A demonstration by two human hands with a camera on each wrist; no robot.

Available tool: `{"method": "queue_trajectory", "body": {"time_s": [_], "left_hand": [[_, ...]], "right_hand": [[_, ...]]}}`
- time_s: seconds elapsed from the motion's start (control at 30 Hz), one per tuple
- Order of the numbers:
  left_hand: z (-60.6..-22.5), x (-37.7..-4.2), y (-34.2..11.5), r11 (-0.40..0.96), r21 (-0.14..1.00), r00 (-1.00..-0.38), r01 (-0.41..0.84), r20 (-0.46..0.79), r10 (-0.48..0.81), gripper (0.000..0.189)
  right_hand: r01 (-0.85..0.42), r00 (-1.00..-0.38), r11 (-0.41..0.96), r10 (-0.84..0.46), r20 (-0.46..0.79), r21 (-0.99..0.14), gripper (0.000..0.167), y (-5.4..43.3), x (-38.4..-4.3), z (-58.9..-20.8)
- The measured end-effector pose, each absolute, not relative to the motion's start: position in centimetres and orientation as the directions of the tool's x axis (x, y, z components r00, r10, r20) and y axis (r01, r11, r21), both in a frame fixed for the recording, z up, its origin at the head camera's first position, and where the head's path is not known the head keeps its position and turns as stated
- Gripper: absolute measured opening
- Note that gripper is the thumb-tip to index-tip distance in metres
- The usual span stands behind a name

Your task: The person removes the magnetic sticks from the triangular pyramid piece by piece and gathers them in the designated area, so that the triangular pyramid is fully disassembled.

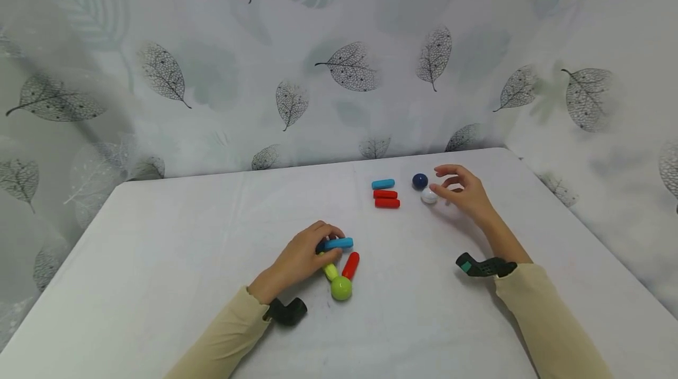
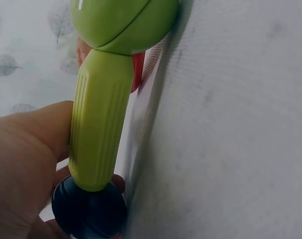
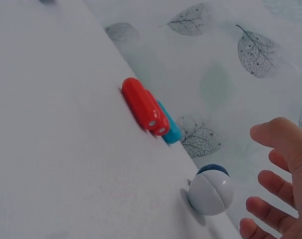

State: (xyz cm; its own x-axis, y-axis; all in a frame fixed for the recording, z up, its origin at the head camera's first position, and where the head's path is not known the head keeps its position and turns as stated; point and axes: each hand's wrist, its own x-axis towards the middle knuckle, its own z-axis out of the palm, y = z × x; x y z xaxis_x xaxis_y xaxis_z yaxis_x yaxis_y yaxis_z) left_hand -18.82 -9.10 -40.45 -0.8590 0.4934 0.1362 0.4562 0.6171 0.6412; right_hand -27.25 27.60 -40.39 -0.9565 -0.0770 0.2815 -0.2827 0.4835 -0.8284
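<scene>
My left hand grips a blue magnetic stick between thumb and fingers, at a dark blue ball. From that ball a yellow-green stick runs to a green ball. A red stick also meets the green ball, its other end near the blue stick. In the left wrist view the blue stick is hidden. My right hand hovers beside a white ball, fingers spread and bent, with a gap to the ball in the right wrist view.
Behind the white ball lies another dark blue ball. Left of it are two red sticks and a blue stick, lying side by side. The white table ends at a leaf-patterned curtain.
</scene>
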Motion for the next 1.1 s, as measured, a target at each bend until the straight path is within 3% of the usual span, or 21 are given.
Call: {"method": "queue_trajectory", "body": {"time_s": [0.2,0.47,1.1], "left_hand": [[-40.6,-18.9,-9.4,0.558,0.669,-0.844,0.492,0.209,0.494,0.024],[-40.8,-18.8,-9.5,0.515,0.707,-0.838,0.484,0.206,0.504,0.027],[-40.6,-18.9,-9.2,0.506,0.711,-0.841,0.489,0.230,0.489,0.032]], "right_hand": [[-0.332,-0.943,0.479,-0.132,0.307,-0.813,0.045,26.5,-26.9,-39.2],[-0.440,-0.897,0.476,-0.276,0.346,-0.762,0.036,22.7,-24.6,-37.1],[-0.532,-0.764,0.299,-0.573,0.297,-0.792,0.031,17.8,-24.0,-40.6]]}}
